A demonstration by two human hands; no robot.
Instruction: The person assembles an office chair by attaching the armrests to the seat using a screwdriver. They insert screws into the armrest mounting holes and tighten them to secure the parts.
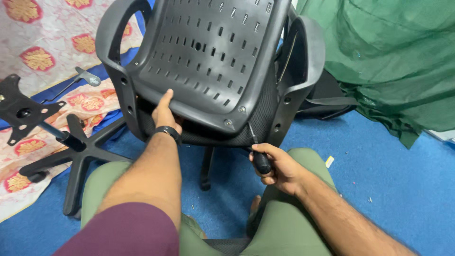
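Observation:
A black plastic office-chair seat shell (213,57) with slotted holes and two armrests is tipped toward me, above my knees. My left hand (165,111) presses on the shell's lower rim, fingers resting on the plastic; a black band is on that wrist. My right hand (277,166) is closed on a black-handled screwdriver (259,160). Its shaft points up at the shell's lower right edge, just right of a screw (229,122). Black mesh fabric shows under the shell.
A black five-star chair base (78,149) with its gas cylinder and mounting plate (21,111) lies on the left. A patterned cloth (42,52) covers the floor at the left. A green net heap (393,61) sits at the right on blue carpet (403,185).

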